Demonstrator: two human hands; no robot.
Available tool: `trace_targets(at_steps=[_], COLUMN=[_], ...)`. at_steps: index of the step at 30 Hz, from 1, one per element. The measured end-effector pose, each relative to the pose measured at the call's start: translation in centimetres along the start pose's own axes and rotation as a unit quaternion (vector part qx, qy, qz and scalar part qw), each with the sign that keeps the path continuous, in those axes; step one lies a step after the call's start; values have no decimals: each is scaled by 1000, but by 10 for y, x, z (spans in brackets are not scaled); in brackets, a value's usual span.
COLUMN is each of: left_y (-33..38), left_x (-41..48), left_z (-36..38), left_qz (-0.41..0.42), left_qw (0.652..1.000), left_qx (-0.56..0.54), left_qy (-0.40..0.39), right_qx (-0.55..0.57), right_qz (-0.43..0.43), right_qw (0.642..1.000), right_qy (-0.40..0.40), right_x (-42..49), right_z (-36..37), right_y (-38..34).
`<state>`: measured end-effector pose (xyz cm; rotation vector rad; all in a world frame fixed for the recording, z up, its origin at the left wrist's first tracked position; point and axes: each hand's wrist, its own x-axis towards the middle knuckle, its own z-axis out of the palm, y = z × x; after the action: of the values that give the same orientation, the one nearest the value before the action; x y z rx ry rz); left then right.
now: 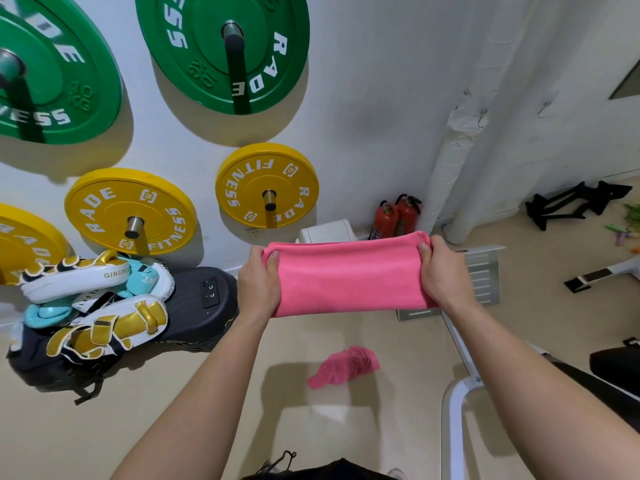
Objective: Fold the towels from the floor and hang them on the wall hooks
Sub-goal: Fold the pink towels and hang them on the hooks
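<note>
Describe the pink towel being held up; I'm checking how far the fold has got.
The pink towel is a soft, plain cloth, folded into a wide band with a rounded doubled top edge. It is stretched level in the air before the wall. The left hand pinches one end, the right hand the other.

Counting what I can see from the head camera: towels, weight plates, extinguishers, hooks, hands.

I count two pink towels: one folded towel (349,275) held up between my two hands, the left hand (258,282) and the right hand (445,275), and one crumpled towel (343,367) on the floor. On the wall I see five weight plates: two green plates (221,50) (52,74) above and three yellow plates (266,185) (130,211) (24,240) below. Two red fire extinguishers (396,216) stand together in the corner. I can make out two small wall hooks (545,109) (481,116) at right. The boxing pads (93,299) lie heaped, so I cannot count them surely.
</note>
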<state>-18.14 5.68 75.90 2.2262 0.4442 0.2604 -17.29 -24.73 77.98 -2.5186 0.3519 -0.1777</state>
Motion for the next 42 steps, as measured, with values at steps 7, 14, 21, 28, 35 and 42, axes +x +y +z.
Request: trace_targets(at_steps=[7,14,21,28,35,42], left_y=[11,24,26,28,36,77], left_x=[-18,-54,-72,-74,-60,-53], left_z=[19,45,53,45,39,39], left_qz=[-15,-3,28,29,38,70], left_qw=[999,990,976,960,958,932], left_qx=[-28,-80,-123,-116,-81,-93], left_qy=[-40,-114,-175,-255,-272,-342], right_qx=[54,186,277,332,322,249], right_qz=[-18,-15,24,48,11,53], right_qw=[998,978,952,918,903,936], right_qy=[-10,-96,-128,-211,-284,-242], right_x=[-28,-69,-85,-86,-76,-52], right_z=[28,50,60,55,38,27], right_y=[-1,-31,-44,-39,-28,33])
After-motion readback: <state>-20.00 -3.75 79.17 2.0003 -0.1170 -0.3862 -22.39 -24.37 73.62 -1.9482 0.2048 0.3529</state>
